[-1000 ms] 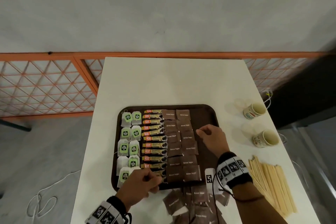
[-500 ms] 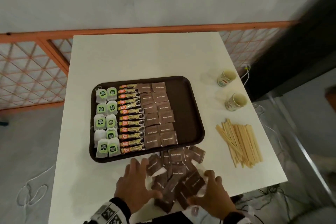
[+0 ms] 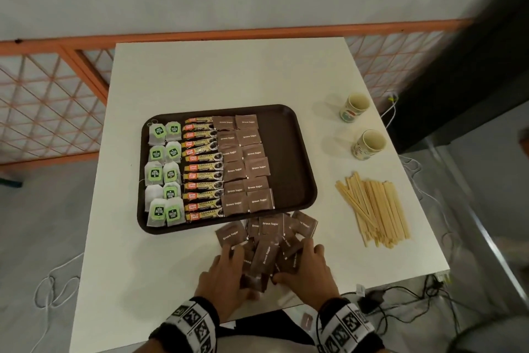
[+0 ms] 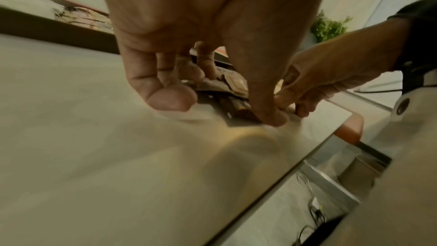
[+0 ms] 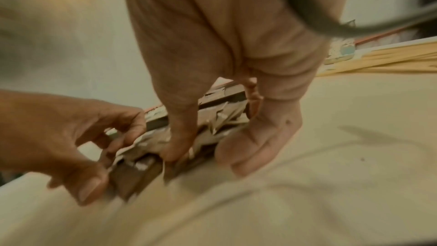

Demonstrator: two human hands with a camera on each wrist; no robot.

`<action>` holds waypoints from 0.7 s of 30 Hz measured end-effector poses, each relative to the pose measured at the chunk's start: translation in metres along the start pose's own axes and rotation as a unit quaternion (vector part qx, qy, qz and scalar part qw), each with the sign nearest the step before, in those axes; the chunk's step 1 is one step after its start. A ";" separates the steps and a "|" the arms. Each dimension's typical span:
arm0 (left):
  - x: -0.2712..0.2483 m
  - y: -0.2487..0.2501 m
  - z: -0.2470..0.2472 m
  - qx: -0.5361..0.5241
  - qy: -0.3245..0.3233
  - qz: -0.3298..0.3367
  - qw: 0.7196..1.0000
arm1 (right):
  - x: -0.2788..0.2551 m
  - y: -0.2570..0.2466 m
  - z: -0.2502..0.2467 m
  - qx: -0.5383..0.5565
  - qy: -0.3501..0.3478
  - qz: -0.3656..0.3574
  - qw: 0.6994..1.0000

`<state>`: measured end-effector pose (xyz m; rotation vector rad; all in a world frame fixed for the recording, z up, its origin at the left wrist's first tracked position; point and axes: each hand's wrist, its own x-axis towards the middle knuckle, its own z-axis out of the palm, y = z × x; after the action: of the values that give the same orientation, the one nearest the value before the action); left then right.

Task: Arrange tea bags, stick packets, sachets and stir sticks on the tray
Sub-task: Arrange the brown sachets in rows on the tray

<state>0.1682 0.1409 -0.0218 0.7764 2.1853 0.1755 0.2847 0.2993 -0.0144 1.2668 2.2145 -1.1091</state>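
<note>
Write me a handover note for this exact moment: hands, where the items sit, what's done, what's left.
Left hand and right hand: both grip the loose brown sugar sachets on the table, just in front of the tray.
Done: green tea bags, coffee stick packets and two columns of sachets laid on the tray.
Left: place the loose sachets; move the stir sticks, lying right of the tray, onto its bare right side.

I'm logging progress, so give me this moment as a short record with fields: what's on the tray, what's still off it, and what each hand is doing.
tray: tea bags, stick packets, two columns of brown sugar sachets; right strip bare
off tray: loose sachet pile at the near edge, stir sticks and two cups to the right
left hand: grips pile's left side
right hand: grips pile's right side
</note>
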 end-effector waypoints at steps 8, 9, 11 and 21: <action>0.005 0.022 -0.015 -0.042 0.064 -0.101 0.992 | 0.017 0.002 -0.007 0.055 0.040 -0.022 0.997; 0.007 0.025 -0.016 -0.034 0.067 -0.104 0.992 | 0.018 0.000 -0.003 0.062 0.046 -0.024 0.997; 0.010 0.028 -0.016 -0.028 0.066 -0.109 0.991 | 0.021 -0.003 0.003 0.064 0.045 -0.025 0.997; 0.020 0.019 -0.007 -0.169 0.088 -0.085 0.978 | 0.029 -0.011 0.016 0.052 0.058 -0.060 0.995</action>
<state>0.1621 0.1691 -0.0233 0.3922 2.2906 0.5310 0.2588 0.3000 -0.0385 1.2846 2.3733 -1.2384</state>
